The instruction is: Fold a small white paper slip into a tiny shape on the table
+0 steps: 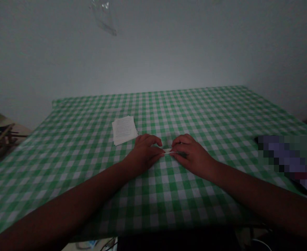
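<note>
Paper point(167, 151), thin, smooth-looking and white, shows as a narrow, nearly flat sliver between the two hands, just above or on the cloth; which of the two, I cannot tell. From the left, the left hand point(145, 152) pinches one end, thumb and fingers bent around it, and the right hand point(191, 153) grips the other end in the same way, with a darker grey part showing among its fingers.

Well out to the left of the hands, dark slatted furniture point(4, 139) sits past the table's edge. Nearer, just beyond and to the left of the left hand, lies a small stack of sheets point(124, 129), roughly square, edges uneven, the top one covered in lines of print too small to read. Under both hands spreads a green-and-white checked tablecloth point(158, 195). Far beyond them rises a plain grey wall point(169, 52), with a clear, shiny item point(105, 17) high on it. Well to the right of the right hand lies a flat, dark-edged object point(278, 157), blurred into blocks.

Fingers cover most of the held piece, so its full outline is hidden. Its visible long axis runs sideways, from hand to hand, with a thin edge facing the wearer.
</note>
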`<state>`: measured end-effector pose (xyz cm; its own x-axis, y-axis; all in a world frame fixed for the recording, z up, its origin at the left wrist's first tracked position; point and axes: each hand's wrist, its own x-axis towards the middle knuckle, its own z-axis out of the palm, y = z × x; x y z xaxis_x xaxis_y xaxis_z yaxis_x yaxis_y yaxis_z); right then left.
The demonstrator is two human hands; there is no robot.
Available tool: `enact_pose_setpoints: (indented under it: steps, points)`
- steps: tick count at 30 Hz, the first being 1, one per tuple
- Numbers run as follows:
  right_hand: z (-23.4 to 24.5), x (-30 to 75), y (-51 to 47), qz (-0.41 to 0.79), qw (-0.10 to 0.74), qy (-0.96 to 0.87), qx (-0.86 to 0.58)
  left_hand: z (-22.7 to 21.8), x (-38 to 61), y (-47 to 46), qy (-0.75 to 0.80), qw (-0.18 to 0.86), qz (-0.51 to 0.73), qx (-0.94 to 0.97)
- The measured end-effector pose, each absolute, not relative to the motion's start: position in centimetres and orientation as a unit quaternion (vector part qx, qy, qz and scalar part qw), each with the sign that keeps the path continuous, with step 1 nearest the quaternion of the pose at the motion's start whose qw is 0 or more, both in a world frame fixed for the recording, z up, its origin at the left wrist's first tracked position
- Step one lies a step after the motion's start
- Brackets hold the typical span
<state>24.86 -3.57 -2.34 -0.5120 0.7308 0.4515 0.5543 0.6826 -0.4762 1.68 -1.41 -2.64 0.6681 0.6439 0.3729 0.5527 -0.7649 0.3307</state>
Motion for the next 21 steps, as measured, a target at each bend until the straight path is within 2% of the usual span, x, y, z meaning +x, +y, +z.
enact_pose_setpoints:
  steps: [3,9,21]
  points:
    - [-2.4,24.8,-3.5,0.124,0.295,-0.867,-0.382,-2.9,1.7,-1.4,0.321,0.076,0.222,0.917]
    - [-2.1,25.0,-3.6,0.133,0.248,-0.876,-0.392,-2.9,1.3,-1.0,0.300,0.100,0.181,0.931]
    - [-1.3,26.0,-3.4,0.150,0.277,-0.859,-0.403,-2.0,0.8,-1.3,0.361,0.106,0.150,0.914]
